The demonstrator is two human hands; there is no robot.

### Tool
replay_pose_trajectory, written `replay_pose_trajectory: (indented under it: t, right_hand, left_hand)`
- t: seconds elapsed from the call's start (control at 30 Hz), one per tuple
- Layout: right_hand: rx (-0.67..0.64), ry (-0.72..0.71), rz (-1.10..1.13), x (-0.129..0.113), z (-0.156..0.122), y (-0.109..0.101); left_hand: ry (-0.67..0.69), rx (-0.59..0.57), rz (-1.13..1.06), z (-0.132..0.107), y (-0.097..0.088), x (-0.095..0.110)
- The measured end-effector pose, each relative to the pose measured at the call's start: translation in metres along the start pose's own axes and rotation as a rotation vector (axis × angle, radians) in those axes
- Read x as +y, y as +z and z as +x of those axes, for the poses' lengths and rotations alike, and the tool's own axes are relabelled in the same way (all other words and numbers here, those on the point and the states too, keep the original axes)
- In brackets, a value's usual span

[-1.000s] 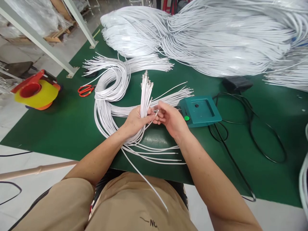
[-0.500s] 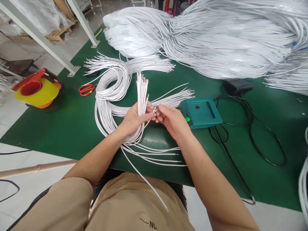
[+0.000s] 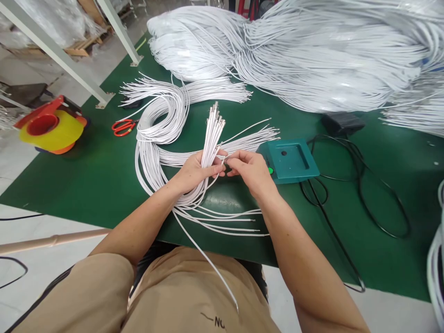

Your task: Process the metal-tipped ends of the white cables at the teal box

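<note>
My left hand (image 3: 196, 172) is closed round a bundle of white cables (image 3: 212, 134), their metal-tipped ends pointing up and away from me. Just to its right, my right hand (image 3: 247, 170) pinches the tip of a single white cable (image 3: 223, 161) between thumb and fingers, close against the left thumb. The bundle's cables trail down from the left hand in loops over the green table (image 3: 104, 166) and off its near edge toward my lap. A small teal box (image 3: 289, 159) with a green button sits right beside my right hand.
A coil of white cables (image 3: 163, 120) lies left of my hands. Huge heaps of white cable (image 3: 312, 55) fill the far table. Red scissors (image 3: 123, 126) lie at left. Black cords (image 3: 360, 185) loop right of the teal box. A red-and-yellow holder (image 3: 50, 129) stands off the table's left edge.
The bundle in my left hand swayed left, then came back tilting right. My right hand stayed at the bundle, its fingers closing tighter on the single cable tip.
</note>
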State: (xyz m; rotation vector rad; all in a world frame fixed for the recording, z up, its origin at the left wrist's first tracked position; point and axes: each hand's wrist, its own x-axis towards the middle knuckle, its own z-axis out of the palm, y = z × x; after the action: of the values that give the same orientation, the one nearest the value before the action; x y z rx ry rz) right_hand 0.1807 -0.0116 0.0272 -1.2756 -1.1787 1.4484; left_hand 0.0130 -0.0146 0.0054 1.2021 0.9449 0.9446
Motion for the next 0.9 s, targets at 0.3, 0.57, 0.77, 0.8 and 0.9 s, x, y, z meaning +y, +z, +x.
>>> replay_pose_trajectory:
  t: [0.3, 0.57, 0.77, 0.8, 0.9]
  right_hand:
    - [-0.057, -0.302, -0.344, 0.011, 0.001, 0.000]
    - [0.044, -0.800, -1.302, 0.015, 0.003, -0.007]
    - [-0.026, -0.596, -1.511, -0.001, 0.014, -0.033]
    - [-0.066, -0.574, -1.522, -0.002, 0.016, -0.036]
    - [-0.128, -0.564, -1.531, -0.003, 0.020, -0.039]
  left_hand:
    - [-0.120, -0.010, -0.154, 0.002, -0.002, 0.003]
    - [-0.244, 0.061, -0.264, 0.008, -0.003, -0.002]
    - [-0.169, 0.105, -0.147, 0.013, -0.001, -0.009]
    - [-0.159, 0.106, -0.131, 0.014, -0.001, -0.010]
    - [-0.142, 0.115, -0.085, 0.015, -0.001, -0.012]
